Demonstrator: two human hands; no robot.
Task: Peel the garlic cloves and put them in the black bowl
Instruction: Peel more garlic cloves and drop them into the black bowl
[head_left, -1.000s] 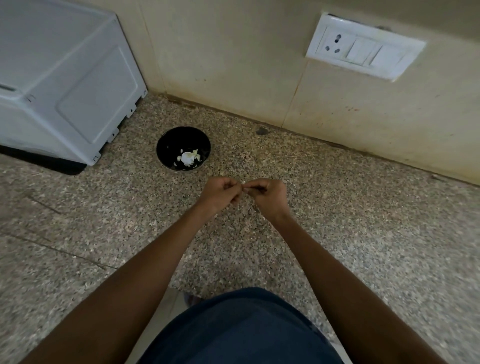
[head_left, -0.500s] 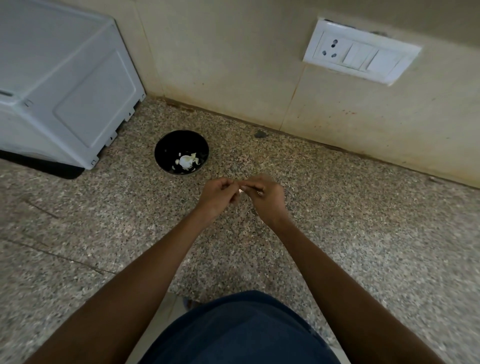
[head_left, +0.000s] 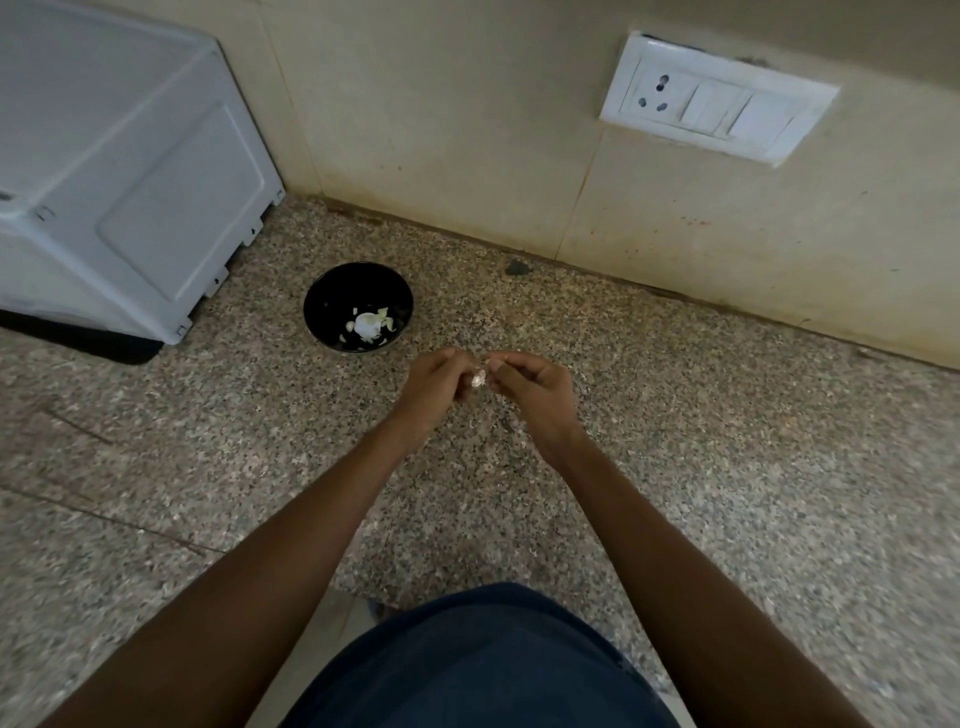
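A small garlic clove (head_left: 478, 379) sits between my two hands above the speckled granite counter (head_left: 727, 467). My left hand (head_left: 436, 387) pinches it from the left with curled fingers, and my right hand (head_left: 530, 384) pinches it from the right. The black bowl (head_left: 332, 296) stands on the counter to the upper left of my hands. It holds a pale garlic piece (head_left: 368, 323) and several bits of skin.
A white appliance (head_left: 119, 171) stands at the far left on the counter, close to the bowl. A tiled wall with a white switch and socket plate (head_left: 717, 98) runs along the back. A small dark speck (head_left: 517, 267) lies by the wall.
My hands stay together on the clove, and the clove shows a little more between the fingertips. The view has shifted slightly.
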